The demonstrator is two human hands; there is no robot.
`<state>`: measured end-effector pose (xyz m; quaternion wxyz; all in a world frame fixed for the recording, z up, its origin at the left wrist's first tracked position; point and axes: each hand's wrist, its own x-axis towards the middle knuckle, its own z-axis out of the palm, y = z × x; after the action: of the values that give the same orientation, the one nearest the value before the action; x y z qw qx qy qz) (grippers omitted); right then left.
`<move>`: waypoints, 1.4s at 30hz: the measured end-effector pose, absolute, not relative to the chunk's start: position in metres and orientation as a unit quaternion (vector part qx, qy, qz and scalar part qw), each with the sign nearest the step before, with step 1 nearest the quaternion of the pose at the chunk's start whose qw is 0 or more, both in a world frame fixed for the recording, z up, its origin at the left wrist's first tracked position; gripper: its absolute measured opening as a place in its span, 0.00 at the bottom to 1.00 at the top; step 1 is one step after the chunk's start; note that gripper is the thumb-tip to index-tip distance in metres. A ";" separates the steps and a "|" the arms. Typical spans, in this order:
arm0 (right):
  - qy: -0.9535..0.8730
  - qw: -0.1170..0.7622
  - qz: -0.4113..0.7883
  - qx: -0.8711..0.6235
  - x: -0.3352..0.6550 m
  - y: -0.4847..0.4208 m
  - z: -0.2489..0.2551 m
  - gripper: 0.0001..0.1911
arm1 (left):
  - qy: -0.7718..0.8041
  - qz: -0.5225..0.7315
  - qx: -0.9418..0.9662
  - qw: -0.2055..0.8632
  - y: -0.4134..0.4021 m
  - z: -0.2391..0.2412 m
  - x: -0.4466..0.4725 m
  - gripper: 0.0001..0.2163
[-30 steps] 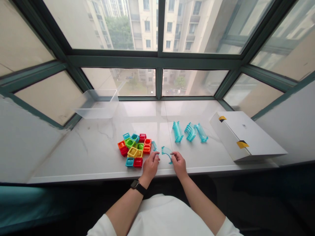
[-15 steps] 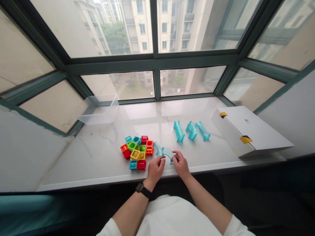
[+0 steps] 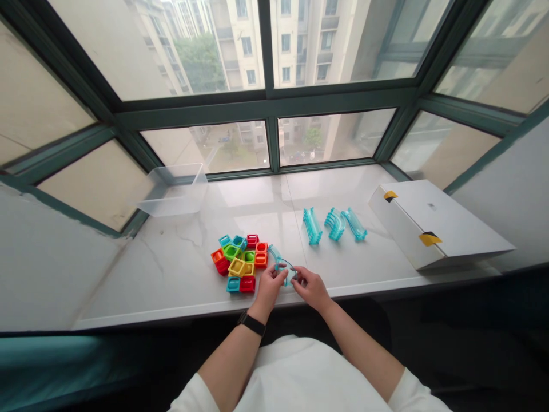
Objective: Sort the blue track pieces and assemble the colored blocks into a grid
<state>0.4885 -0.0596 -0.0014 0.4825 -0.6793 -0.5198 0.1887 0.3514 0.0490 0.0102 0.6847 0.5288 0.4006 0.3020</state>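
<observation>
Between both hands, near the sill's front edge, is a curved clear-blue track piece. My left hand pinches its left end, and my right hand grips its right side. Fingers hide part of the piece. Another clear-blue curved piece lies just beyond my left fingers, beside a group of coloured plastic blocks in red, orange, yellow, green and blue. Farther right rest a stack of straight blue track pieces, a stack of curved ones and another straight stack.
A clear plastic bin stands at the back left of the white marble sill. On the right lies a large white box with yellow-and-black tabs. Green-framed windows enclose the back and sides.
The held track piece has turned and shifted slightly left between my hands. My right hand has moved left, closer to my left one. The view has shifted slightly.
</observation>
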 end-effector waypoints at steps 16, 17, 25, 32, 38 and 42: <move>-0.454 0.551 0.222 -0.664 0.494 -0.059 -0.003 0.18 | 0.382 0.301 0.457 0.745 0.053 0.001 0.347 0.20; -0.464 0.556 0.210 -0.656 0.493 -0.061 -0.002 0.19 | 0.382 0.305 0.456 0.744 0.053 0.002 0.346 0.20; -0.563 0.525 0.159 -0.618 0.496 -0.085 0.004 0.11 | 0.397 0.313 0.471 0.723 0.053 0.005 0.350 0.21; -0.570 0.493 0.123 -0.646 0.521 -0.112 0.015 0.11 | 0.387 0.280 0.514 0.712 0.040 0.014 0.369 0.21; -0.554 0.483 0.075 -0.674 0.542 -0.143 0.020 0.13 | 0.340 0.221 0.493 0.770 0.028 0.016 0.407 0.26; -0.492 0.494 -0.017 -0.716 0.563 -0.165 0.014 0.08 | 0.299 0.194 0.531 0.769 0.020 0.014 0.445 0.28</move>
<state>0.5635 -0.1649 0.0142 0.4939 -0.7164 -0.4924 -0.0173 0.4448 0.0200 0.0136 0.7689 0.5307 0.2991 0.1943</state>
